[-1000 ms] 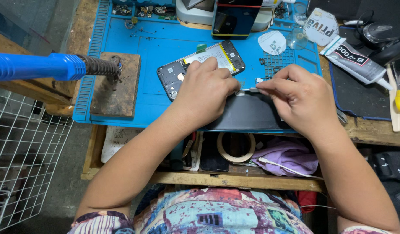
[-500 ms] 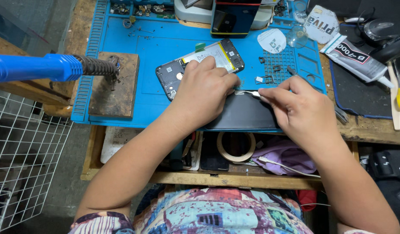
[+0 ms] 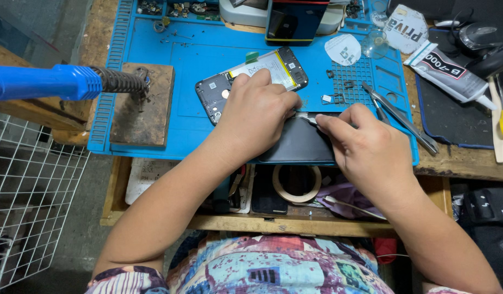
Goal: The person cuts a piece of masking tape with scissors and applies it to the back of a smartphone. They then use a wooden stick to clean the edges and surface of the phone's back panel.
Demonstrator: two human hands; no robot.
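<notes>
Head view: both hands (left hand (image 3: pixel 258 111), right hand (image 3: pixel 366 144)) on dark panel (image 3: pixel 298 144).

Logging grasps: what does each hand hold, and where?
Right hand pinches thin metal tweezers near their rear end. Left hand presses the dark back cover at its top edge.

Just beyond the knuckles of the left hand (image 3: pixel 257 111), an opened black smartphone (image 3: pixel 251 83) lies diagonally on the blue mat, its rectangular battery label white with a yellow strip. Under both hands' fingers, touching them, lies a dark rectangular phone screen panel (image 3: pixel 295 142), unlit. Well beyond the left fingertips stands a dark glossy screen in a red and blue frame (image 3: pixel 295 20). Beyond the right hand (image 3: pixel 366 147), a round white sticker (image 3: pixel 343 50) rests on the mat. Farther right of those fingers lie a white octagonal label (image 3: pixel 404 27) and a white and black glue tube (image 3: pixel 447 71), angled.
</notes>
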